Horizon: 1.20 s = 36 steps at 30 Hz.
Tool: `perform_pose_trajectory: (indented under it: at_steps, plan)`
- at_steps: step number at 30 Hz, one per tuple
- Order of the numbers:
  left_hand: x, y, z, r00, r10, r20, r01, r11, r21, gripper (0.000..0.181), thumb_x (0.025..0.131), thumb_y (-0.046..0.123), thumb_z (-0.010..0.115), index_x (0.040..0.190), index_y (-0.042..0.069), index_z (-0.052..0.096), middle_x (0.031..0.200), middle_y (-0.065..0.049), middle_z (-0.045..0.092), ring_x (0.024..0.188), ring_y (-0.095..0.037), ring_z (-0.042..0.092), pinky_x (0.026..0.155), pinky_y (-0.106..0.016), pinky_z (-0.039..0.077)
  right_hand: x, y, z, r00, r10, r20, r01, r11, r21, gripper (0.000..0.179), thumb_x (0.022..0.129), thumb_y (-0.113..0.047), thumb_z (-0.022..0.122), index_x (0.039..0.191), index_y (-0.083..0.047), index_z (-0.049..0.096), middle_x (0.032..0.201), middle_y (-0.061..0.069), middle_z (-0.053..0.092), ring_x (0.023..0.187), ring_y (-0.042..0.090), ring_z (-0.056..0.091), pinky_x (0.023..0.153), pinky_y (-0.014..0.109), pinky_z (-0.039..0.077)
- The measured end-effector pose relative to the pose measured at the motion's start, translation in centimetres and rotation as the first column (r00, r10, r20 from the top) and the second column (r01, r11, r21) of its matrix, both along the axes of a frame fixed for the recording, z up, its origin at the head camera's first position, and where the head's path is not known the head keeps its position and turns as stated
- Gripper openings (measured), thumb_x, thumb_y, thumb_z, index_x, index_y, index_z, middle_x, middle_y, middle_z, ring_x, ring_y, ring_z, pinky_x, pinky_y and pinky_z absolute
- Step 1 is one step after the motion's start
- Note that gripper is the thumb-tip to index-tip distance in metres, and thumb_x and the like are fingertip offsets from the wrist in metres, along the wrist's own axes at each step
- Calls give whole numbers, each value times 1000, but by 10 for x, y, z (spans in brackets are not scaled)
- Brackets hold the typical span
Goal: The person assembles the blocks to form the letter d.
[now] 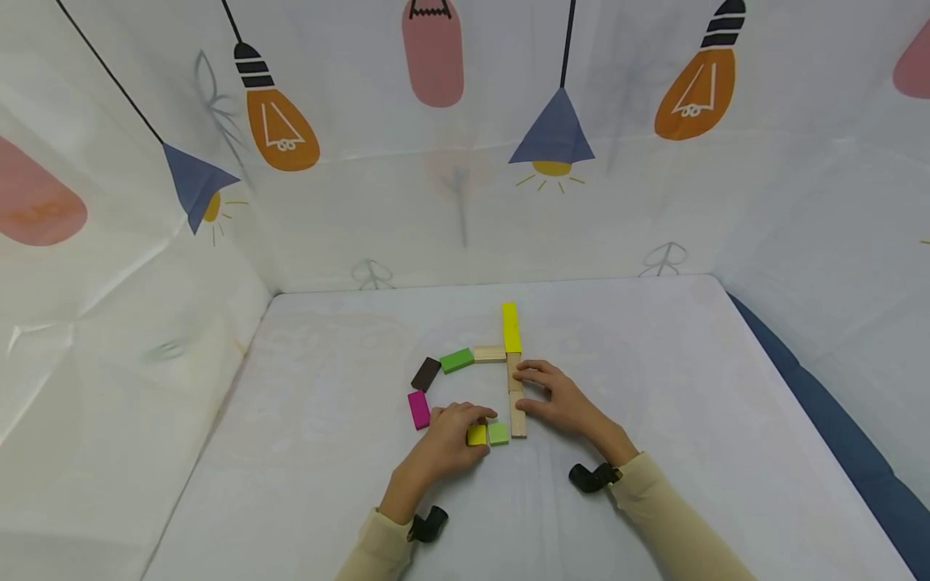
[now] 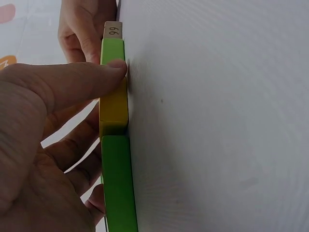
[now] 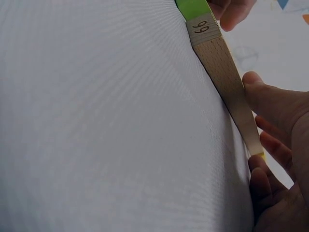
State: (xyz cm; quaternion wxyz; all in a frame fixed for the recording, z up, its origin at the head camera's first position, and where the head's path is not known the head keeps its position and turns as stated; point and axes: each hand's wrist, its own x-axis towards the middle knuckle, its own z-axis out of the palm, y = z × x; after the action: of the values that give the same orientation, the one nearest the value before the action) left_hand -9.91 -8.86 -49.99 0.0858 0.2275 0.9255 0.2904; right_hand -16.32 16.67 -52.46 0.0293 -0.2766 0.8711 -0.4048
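Note:
Domino-like blocks form a closed D-like outline on the table. My left hand (image 1: pixel 449 440) pinches a yellow block (image 1: pixel 476 436) at the lower side, thumb on the near face and fingers behind. Right beside it lies a light green block (image 1: pixel 498 433). A green block (image 2: pixel 118 183) at its other end is hidden under the hand in the head view. My right hand (image 1: pixel 559 397) touches the right side of two plain wooden blocks (image 1: pixel 517 415) with thumb and fingertips. The right wrist view shows "66" on the near wooden block's end (image 3: pixel 202 29).
A long yellow block (image 1: pixel 511 327) continues the wooden line away from me. The curve holds a plain wooden block (image 1: pixel 489 354), a green block (image 1: pixel 457 361), a dark brown block (image 1: pixel 425 374) and a magenta block (image 1: pixel 418 410). Printed fabric walls surround the white table (image 1: pixel 327 339).

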Motion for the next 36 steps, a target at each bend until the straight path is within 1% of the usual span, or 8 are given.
perform_pose_trajectory:
  at_steps: [4,15,20,24,29,32,34,36]
  plan:
    - [-1,1,0,1000,2,-4,-2,1000,-1,43,87,20,81,128,18,70,116,4,72,107,-17,61,89,-40,37,0,1,-1,1000,1,-20,-1,1000,3,49,91,-25,79,135,-7,66,146,15,55,139,41,49,110,62,42]
    - [1,-1,2,1000,6,-5,-6,1000,-8,43,86,20,81,128,19,70,114,4,71,108,-18,58,91,-41,37,-2,0,2,1000,1,27,-1,1000,19,51,90,-27,80,135,-8,66,147,13,55,141,38,48,112,59,42]
    - [1,-3,3,1000,7,-8,-8,1000,-17,45,87,23,82,130,20,69,113,5,70,111,-19,58,92,-41,37,-4,0,1,999,-7,48,5,999,42,53,90,-31,80,136,-10,66,146,11,55,141,36,49,112,57,43]
    - [1,-6,5,1000,8,-19,-8,1000,-28,47,86,26,82,131,21,68,115,5,70,113,-18,58,92,-41,38,-5,0,4,999,-2,35,0,999,54,53,88,-31,81,135,-10,67,145,11,56,139,36,50,111,56,44]
    - [-1,-19,11,999,23,-34,-22,999,27,49,86,28,83,132,20,68,114,4,70,112,-18,58,91,-43,39,-5,-2,7,1000,4,21,-5,999,53,50,86,-27,83,131,-9,69,142,12,58,137,35,53,111,55,45]
    - [-4,-31,15,997,35,-68,-30,997,73,47,87,28,83,130,17,68,114,1,71,110,-20,59,90,-43,38,-4,-1,9,1000,-11,-1,11,999,39,47,87,-26,83,128,-10,70,141,11,59,127,31,60,102,49,52]
    - [-5,-41,18,995,46,-84,-38,995,87,47,87,28,82,130,15,68,115,0,71,109,-21,59,90,-44,37,-4,1,9,999,-25,-31,26,999,21,44,87,-24,83,127,-9,71,139,11,61,118,27,64,93,42,55]
    - [-6,-52,21,993,65,-94,-56,994,95,47,88,27,81,131,14,68,117,-1,71,110,-22,59,91,-44,36,-5,5,9,997,-41,-70,41,999,-1,42,87,-20,83,125,-8,72,137,12,62,108,25,67,84,36,56]
